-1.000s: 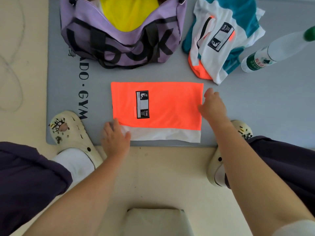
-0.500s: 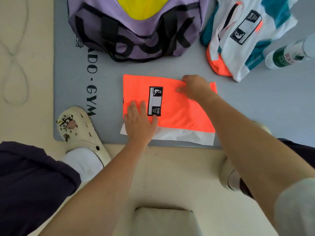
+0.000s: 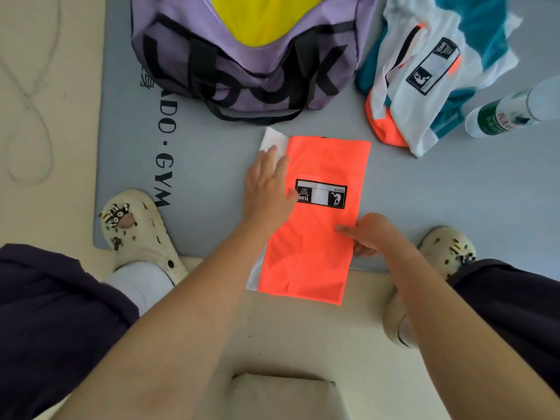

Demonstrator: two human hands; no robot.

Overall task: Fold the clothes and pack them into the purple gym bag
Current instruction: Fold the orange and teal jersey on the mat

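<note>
Grey foam mat (image 3: 439, 207) printed with "GYM" lies over the pale floor and carries a folded neon-orange garment with a white edge (image 3: 315, 237). Half a second ago that garment lay crosswise; now it runs lengthwise, its near end hanging off the mat onto the floor. The left hand (image 3: 266, 189) presses flat, fingers straight, on its left side. The right hand (image 3: 368, 234) pinches its right edge. Its black patch reads "TEAM". Beyond it sits the open purple gym bag with black lettering (image 3: 248, 62), yellow cloth (image 3: 260, 16) inside; beside the bag lies a crumpled white-and-teal jersey (image 3: 436, 71).
</note>
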